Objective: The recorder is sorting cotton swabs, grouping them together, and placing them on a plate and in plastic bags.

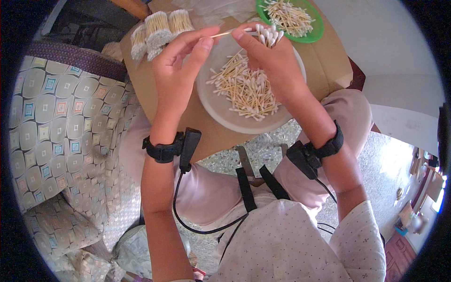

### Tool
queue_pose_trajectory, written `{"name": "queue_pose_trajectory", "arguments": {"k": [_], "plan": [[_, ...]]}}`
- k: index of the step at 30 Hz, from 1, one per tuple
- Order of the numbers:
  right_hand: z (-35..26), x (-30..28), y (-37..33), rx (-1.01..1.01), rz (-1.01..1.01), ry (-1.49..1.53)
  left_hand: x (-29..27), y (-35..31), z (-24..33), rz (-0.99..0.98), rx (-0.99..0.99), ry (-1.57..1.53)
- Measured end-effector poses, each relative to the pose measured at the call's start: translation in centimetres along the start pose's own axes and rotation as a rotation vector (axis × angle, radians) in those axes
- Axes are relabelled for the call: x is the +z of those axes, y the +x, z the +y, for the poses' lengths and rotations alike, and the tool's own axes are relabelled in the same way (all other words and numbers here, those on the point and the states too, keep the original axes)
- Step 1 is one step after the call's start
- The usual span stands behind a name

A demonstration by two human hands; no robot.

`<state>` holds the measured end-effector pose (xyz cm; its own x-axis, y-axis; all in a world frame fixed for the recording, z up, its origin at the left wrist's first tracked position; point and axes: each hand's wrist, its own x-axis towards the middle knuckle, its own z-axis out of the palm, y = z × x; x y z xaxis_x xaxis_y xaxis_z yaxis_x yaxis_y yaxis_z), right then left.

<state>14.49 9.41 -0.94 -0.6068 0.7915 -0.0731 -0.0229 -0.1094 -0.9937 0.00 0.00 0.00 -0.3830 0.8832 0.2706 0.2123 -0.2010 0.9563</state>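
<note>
My left hand [181,63] pinches one end of a single cotton swab [221,34] between thumb and finger. The swab's other end reaches the thumb and fingertips of my right hand [279,66]. Bunched in that right hand are several more cotton swabs [269,35], their white tips pointing up and away from me. Both hands hover over the far part of a wide, pale round dish [205,91]. A loose heap of wooden-stick cotton swabs [249,91] lies in the dish, partly covered by my right hand.
Packed bundles of cotton swabs [158,29] stand at the back left on a cardboard sheet [329,63]. A green bowl [321,26] with more swabs sits at the back right. A patterned sofa [70,122] is on the left. Cables [197,231] run from my wrist bands.
</note>
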Motion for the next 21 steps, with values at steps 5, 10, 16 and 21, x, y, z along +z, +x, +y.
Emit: {"name": "queue_pose_trajectory", "arguments": {"k": [5, 10, 16, 21], "plan": [[0.0, 0.3, 0.0, -0.059, 0.051, 0.105, 0.3, 0.2, 0.1, 0.091, 0.016, 0.203], [-0.3, 0.2, -0.1, 0.000, 0.015, 0.065, 0.3, 0.3, -0.8, 0.119, 0.107, 0.292], [-0.6, 0.0, -0.3, 0.016, -0.031, 0.065, 0.5, 0.1, -1.3, 0.108, 0.164, 0.198], [-1.0, 0.4, -0.6, 0.007, -0.057, 0.096, 0.9, -0.2, -1.0, 0.166, 0.124, 0.245]]}}
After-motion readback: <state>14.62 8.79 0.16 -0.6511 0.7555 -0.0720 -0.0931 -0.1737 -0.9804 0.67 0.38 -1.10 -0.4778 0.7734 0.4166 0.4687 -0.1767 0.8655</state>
